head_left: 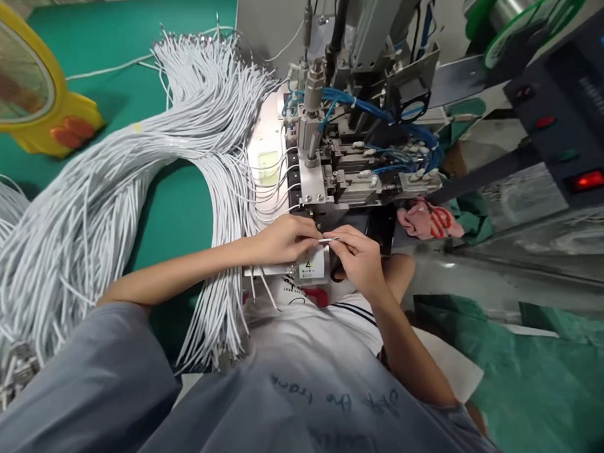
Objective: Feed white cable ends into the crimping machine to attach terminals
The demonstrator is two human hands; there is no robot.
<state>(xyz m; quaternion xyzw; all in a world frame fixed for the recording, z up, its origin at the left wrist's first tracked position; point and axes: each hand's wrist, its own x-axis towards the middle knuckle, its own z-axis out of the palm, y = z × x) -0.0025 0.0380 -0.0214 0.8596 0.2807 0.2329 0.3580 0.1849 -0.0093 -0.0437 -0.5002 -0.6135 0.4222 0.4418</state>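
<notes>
Both the left hand [282, 239] and right hand [359, 254] pinched one thin white wire [328, 240], its long axis running sideways between their fingertips, just below the machine [340, 178].

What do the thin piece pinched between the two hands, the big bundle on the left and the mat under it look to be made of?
Thin wire, pinched by left hand and right hand: pale, probably plastic-insulated with a metallic tip; too small to confirm. Wire bundle: matte light-grey plastic insulation, flexible, draping. Green mat: smooth, matte, likely rubber or vinyl.
</notes>
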